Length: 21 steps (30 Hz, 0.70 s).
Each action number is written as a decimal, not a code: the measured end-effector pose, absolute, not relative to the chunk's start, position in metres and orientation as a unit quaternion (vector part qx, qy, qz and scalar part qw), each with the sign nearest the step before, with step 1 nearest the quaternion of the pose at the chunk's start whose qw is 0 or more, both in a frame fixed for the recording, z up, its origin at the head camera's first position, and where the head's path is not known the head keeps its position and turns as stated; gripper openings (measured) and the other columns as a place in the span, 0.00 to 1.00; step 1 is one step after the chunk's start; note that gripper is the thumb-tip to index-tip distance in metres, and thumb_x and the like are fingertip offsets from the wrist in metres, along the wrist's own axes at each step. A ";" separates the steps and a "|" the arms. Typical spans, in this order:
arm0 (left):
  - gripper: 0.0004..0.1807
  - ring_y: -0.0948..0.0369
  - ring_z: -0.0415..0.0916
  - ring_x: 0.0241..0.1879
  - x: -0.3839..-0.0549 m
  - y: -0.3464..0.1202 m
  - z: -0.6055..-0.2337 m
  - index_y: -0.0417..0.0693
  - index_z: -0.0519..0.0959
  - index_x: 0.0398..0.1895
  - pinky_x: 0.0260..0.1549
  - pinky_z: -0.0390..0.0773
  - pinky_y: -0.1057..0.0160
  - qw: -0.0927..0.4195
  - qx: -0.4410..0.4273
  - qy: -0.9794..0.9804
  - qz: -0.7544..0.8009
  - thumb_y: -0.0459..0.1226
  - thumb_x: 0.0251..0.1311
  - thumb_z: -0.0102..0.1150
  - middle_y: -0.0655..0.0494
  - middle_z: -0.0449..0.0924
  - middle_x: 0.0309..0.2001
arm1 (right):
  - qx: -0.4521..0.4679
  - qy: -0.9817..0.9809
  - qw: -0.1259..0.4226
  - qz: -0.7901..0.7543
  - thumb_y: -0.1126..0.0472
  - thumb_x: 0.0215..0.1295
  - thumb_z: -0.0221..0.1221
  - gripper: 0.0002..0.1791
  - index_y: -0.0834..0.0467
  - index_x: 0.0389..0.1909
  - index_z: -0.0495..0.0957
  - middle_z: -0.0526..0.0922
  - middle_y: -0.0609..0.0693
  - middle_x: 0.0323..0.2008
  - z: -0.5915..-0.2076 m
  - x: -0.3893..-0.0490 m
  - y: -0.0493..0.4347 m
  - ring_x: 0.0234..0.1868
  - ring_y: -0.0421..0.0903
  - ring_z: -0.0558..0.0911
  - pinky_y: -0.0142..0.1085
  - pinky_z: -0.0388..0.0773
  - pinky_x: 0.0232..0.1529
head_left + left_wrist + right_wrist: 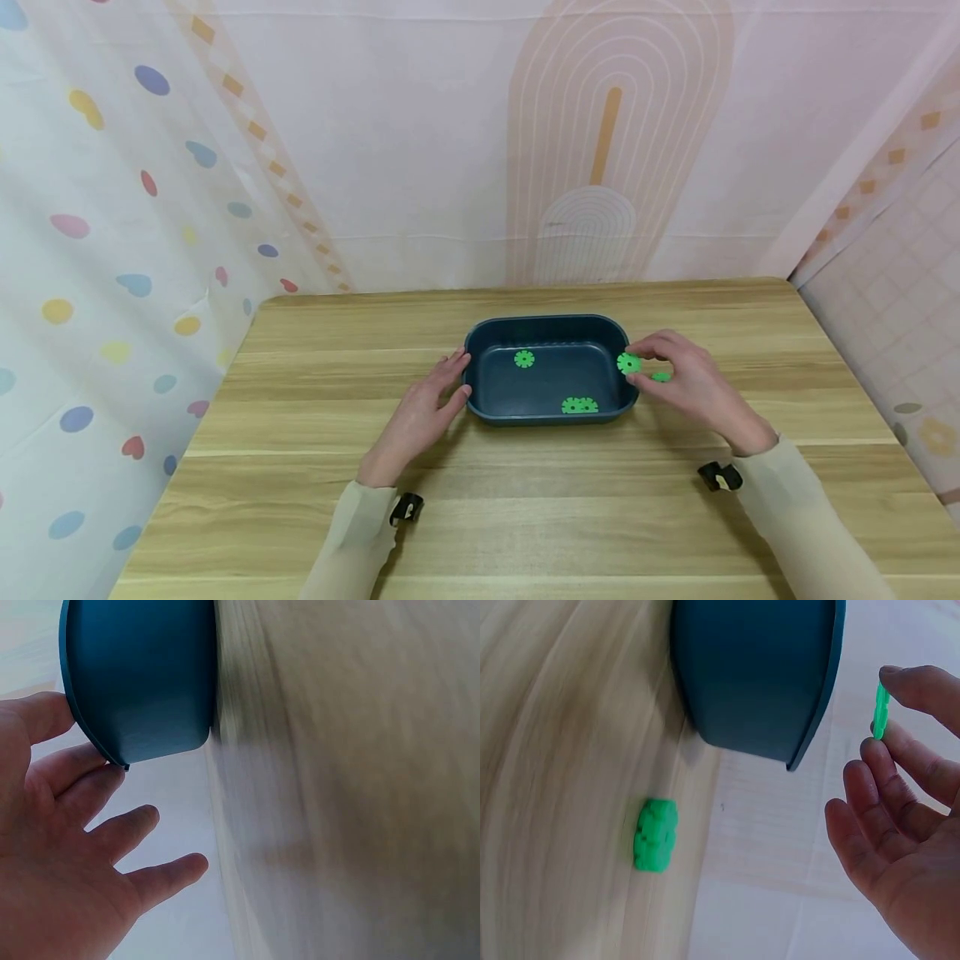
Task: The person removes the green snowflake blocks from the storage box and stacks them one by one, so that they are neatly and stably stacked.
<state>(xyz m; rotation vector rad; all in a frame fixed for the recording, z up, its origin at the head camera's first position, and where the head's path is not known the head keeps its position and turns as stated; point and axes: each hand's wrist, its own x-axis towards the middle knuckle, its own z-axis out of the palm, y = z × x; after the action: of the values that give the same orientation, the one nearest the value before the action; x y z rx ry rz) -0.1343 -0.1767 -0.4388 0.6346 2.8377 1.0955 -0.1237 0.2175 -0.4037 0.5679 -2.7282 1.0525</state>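
A dark blue rectangular plastic basin (551, 421) stands on the wooden table. My left hand (423, 408) rests at its left end, thumb and fingertips touching the rim; in the left wrist view two fingers (180, 877) stand apart from it. Between thumb and index finger my right hand (693, 387) pinches a green notched snowflake disc (628, 363) at the right rim. Inside the basin lie one green disc (524, 358) and overlapping green discs (580, 406) near the front wall. Beneath my right hand, a small stack of green discs (655, 835) sits on the table.
The wooden table (525, 517) extends around the basin on all sides. Behind it hangs a patterned curtain (420, 150), with more patterned cloth to the left and right. Each wrist carries a black strap piece (407, 507).
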 end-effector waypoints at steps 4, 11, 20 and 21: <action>0.29 0.45 0.54 0.79 -0.134 -0.177 -0.439 0.45 0.64 0.79 0.74 0.57 0.39 0.018 0.206 0.911 0.356 0.43 0.79 0.52 0.53 0.58 0.80 | 0.186 -0.914 0.083 0.350 0.65 0.64 0.71 0.16 0.62 0.52 0.85 0.83 0.58 0.50 -0.403 -0.122 0.224 0.49 0.58 0.82 0.57 0.80 0.50; 0.29 0.45 0.54 0.79 -0.134 -0.177 -0.438 0.45 0.64 0.79 0.75 0.58 0.44 0.020 0.205 0.909 0.361 0.43 0.80 0.52 0.52 0.58 0.79 | 0.184 -0.917 0.104 0.337 0.67 0.62 0.72 0.16 0.63 0.50 0.85 0.84 0.56 0.47 -0.404 -0.121 0.235 0.45 0.56 0.82 0.52 0.81 0.47; 0.29 0.45 0.54 0.79 -0.134 -0.177 -0.438 0.45 0.64 0.79 0.75 0.58 0.44 0.017 0.208 0.909 0.359 0.43 0.80 0.52 0.51 0.58 0.79 | 0.168 -0.922 0.095 0.336 0.64 0.63 0.73 0.15 0.62 0.49 0.85 0.83 0.54 0.46 -0.410 -0.119 0.248 0.43 0.53 0.79 0.44 0.78 0.44; 0.29 0.45 0.53 0.79 -0.134 -0.177 -0.438 0.45 0.64 0.79 0.75 0.57 0.44 0.017 0.208 0.910 0.359 0.43 0.80 0.52 0.51 0.58 0.79 | 0.165 -0.923 0.091 0.335 0.63 0.63 0.73 0.15 0.62 0.50 0.85 0.83 0.54 0.46 -0.410 -0.119 0.249 0.43 0.52 0.79 0.43 0.78 0.44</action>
<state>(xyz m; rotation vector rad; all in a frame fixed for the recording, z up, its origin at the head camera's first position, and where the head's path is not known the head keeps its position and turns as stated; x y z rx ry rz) -0.1343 -0.1765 -0.4378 0.6463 2.8270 1.1155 -0.1194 0.2493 -0.4103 0.4915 -2.7428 0.9963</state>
